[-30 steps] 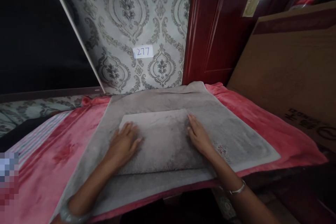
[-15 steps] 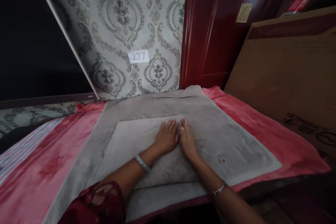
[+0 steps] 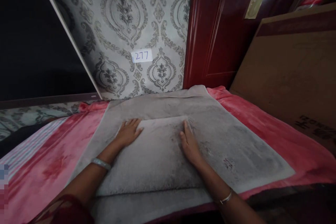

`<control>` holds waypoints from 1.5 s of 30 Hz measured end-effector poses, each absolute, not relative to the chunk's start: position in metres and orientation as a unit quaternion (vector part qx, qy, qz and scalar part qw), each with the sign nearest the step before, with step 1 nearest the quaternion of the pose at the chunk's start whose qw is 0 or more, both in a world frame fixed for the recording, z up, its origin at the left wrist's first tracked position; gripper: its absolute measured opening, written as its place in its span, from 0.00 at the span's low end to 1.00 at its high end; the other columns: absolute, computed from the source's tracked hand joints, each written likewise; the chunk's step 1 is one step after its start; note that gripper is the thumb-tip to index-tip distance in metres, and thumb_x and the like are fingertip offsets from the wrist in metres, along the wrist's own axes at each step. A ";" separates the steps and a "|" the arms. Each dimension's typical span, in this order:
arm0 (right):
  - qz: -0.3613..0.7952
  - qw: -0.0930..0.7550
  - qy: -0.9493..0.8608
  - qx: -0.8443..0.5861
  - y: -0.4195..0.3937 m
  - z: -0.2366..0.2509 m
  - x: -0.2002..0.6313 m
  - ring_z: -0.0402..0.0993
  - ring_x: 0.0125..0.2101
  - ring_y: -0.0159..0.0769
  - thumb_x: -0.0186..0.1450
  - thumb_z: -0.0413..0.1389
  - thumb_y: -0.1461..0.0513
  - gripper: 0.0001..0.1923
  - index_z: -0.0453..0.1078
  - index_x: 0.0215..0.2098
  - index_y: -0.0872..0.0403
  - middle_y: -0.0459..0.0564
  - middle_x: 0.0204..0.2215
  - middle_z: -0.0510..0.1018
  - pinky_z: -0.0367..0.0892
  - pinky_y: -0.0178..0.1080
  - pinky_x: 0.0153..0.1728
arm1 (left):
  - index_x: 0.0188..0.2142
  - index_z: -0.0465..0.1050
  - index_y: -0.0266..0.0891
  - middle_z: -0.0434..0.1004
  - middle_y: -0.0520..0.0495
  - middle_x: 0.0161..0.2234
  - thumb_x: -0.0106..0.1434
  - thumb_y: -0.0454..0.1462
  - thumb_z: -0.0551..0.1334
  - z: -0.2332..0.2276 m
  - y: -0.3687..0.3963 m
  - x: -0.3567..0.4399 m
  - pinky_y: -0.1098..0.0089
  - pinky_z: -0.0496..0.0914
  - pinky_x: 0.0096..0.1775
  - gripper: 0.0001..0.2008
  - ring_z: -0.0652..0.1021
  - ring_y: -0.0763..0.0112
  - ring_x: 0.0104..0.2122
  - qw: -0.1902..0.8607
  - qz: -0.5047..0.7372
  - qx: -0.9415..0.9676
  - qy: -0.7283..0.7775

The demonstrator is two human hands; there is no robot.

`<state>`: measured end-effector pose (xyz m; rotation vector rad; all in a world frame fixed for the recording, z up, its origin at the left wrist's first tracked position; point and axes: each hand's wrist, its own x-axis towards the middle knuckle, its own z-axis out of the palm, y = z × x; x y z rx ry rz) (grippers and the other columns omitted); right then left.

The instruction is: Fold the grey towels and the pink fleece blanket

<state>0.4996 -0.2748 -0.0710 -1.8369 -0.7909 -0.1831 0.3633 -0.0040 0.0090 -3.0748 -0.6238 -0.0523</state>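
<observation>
Both palms lie flat and open on the folded towel — left hand at its far-left corner, right hand along its right edge — so press evenly and sweep outward, keeping the edges square.

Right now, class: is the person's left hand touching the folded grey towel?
Touching. The head view shows the left hand lying flat, palm down, on the folded grey towel at its far left corner, with no gap visible beneath it.
</observation>
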 end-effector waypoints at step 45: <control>-0.102 0.387 -0.368 -0.839 -0.274 -0.067 0.576 0.61 0.64 0.47 0.67 0.45 0.62 0.27 0.70 0.62 0.52 0.52 0.61 0.72 0.57 0.55 0.64 | 0.68 0.57 0.34 0.58 0.35 0.69 0.72 0.45 0.47 0.002 -0.143 0.473 0.47 0.51 0.67 0.29 0.59 0.55 0.68 -0.026 -0.054 -0.998 0.017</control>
